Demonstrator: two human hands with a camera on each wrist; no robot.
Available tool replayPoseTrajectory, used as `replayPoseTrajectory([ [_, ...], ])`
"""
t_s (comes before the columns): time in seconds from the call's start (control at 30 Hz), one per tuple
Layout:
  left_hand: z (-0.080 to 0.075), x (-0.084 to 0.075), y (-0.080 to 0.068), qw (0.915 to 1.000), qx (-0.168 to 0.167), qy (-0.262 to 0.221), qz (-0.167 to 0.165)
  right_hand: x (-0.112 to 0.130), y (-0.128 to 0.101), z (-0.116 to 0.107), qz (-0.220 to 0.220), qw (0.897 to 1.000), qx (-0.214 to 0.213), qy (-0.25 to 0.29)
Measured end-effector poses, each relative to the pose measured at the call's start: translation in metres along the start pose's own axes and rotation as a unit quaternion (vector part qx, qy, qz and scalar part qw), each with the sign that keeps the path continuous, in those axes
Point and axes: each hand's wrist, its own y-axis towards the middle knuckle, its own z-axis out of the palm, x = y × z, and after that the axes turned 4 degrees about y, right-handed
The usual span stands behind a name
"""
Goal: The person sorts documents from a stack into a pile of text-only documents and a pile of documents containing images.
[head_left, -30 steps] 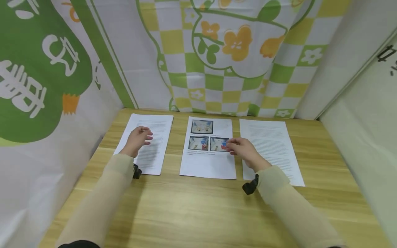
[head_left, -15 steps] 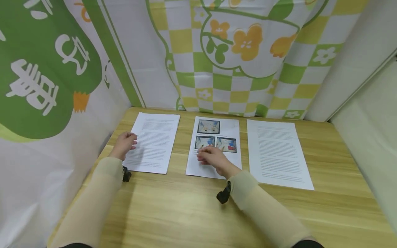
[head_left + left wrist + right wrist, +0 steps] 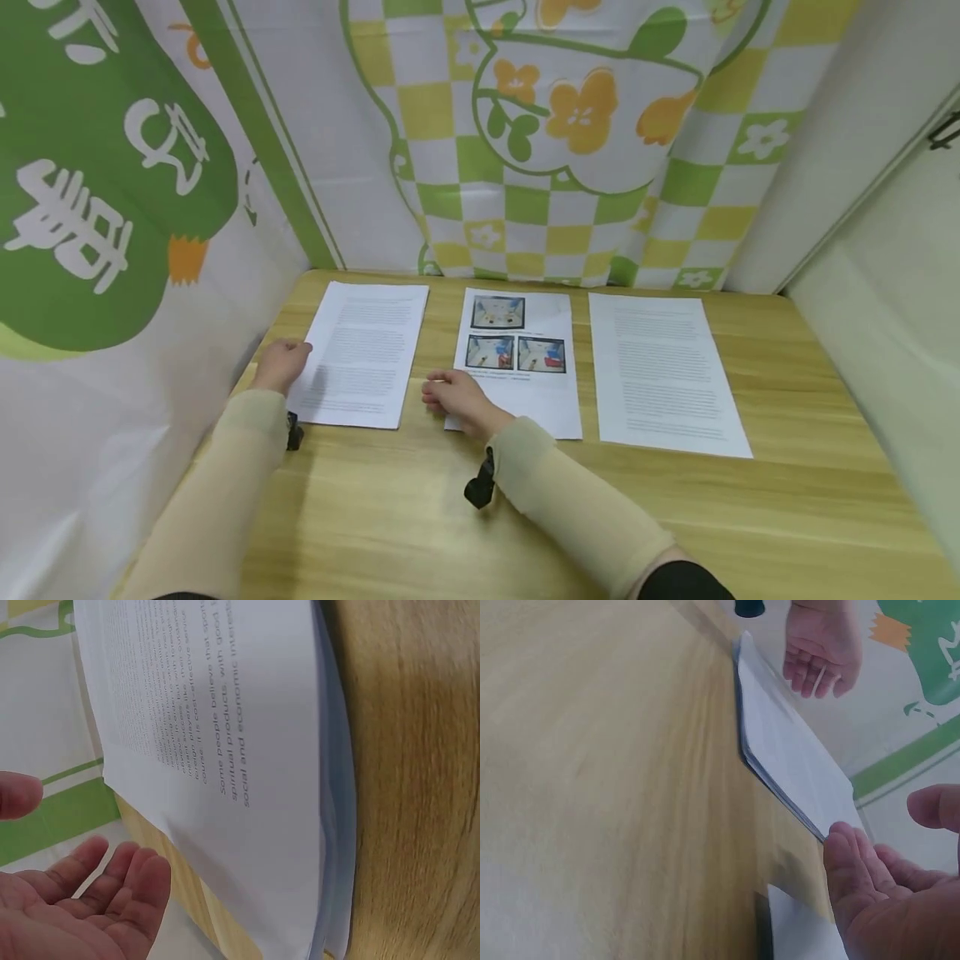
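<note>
We held both hands relaxed and holding nothing, our left hand (image 3: 281,364) and right hand (image 3: 459,398) flanking the left stack of papers (image 3: 362,353) at centre left; light and floppy, we judged, best lifted by its edges.

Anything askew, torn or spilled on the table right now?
Nothing stands out. Three sheets lie flat in a row on the wooden table: left text page, middle photo page, right text page. No tears or spills visible.

Right text sheet (image 3: 663,371), patterned cloth backdrop (image 3: 525,125)
</note>
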Motion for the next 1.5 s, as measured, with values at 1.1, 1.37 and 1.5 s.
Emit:
replayPoseTrajectory([
  [1.1, 0.012, 0.013, -0.005, 0.9921, -0.012, 0.112, 0.056, -0.003, 0.017, 0.04, 0.06, 0.997, 0.004, 0.039],
  [1.37, 0.009, 0.009, -0.011, 0.9933, 0.002, 0.108, 0.042, -0.001, 0.012, 0.04, 0.052, 0.999, 0.011, 0.009],
  [1.5, 0.008, 0.01, -0.01, 0.9935, 0.013, 0.108, 0.034, -0.001, 0.009, 0.041, 0.048, 0.999, 0.012, -0.007],
])
